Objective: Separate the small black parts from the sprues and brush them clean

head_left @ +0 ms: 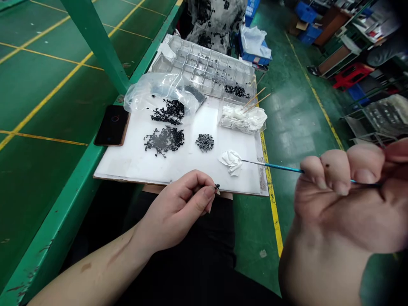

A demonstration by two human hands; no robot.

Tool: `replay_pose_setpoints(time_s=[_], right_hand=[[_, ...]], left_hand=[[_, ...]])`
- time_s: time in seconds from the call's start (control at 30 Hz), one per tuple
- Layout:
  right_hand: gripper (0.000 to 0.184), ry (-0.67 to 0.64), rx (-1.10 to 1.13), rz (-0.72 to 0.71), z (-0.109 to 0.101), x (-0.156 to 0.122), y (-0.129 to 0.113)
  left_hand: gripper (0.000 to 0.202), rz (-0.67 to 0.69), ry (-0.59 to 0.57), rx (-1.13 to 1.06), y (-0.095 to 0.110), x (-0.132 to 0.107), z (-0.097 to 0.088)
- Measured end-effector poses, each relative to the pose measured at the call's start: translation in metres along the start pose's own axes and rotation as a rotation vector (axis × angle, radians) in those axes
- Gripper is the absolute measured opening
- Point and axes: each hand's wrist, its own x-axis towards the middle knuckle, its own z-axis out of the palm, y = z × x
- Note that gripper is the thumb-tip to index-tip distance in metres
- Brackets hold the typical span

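Observation:
My left hand (178, 208) hovers at the near edge of a white board (197, 170) on my lap, its thumb and fingers pinched on a tiny black part (217, 186). My right hand (347, 199) is raised close to the camera at the right, fingers curled round a thin blue brush (270, 165) whose tip reaches a crumpled white tissue (231, 160) on the board. On the board lie two clusters of black sprue parts (164, 140), a small heap of dark rings (205, 142) and a clear plastic bag (159, 91).
A clear compartment tray (207, 68) with small black parts sits at the board's far end. A clear box of white swabs (244, 117) holds wooden sticks. A black phone (112, 125) lies on the green bench (41, 140). Another person in a patterned top (213, 21) sits beyond.

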Motion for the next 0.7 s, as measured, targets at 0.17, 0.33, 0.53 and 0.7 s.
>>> replay_pose_setpoints(time_s=[0.17, 0.33, 0.53, 0.7], right_hand=[[0.042, 0.092, 0.601, 0.194, 0.005, 0.0, 0.002], [0.034, 0.231, 0.609, 0.268, 0.019, -0.008, -0.001], [0.036, 0.207, 0.561, 0.183, 0.023, -0.007, -0.003], [0.027, 0.293, 0.77, 0.228, 0.026, -0.008, -0.007]], left_hand=[[0.02, -0.017, -0.006, -0.055, -0.002, 0.0, 0.001], [0.019, 0.0, -0.024, -0.08, 0.003, -0.003, 0.004], [0.02, 0.01, -0.041, -0.055, 0.005, -0.005, 0.007], [0.021, 0.004, -0.019, -0.037, 0.006, -0.007, 0.011]])
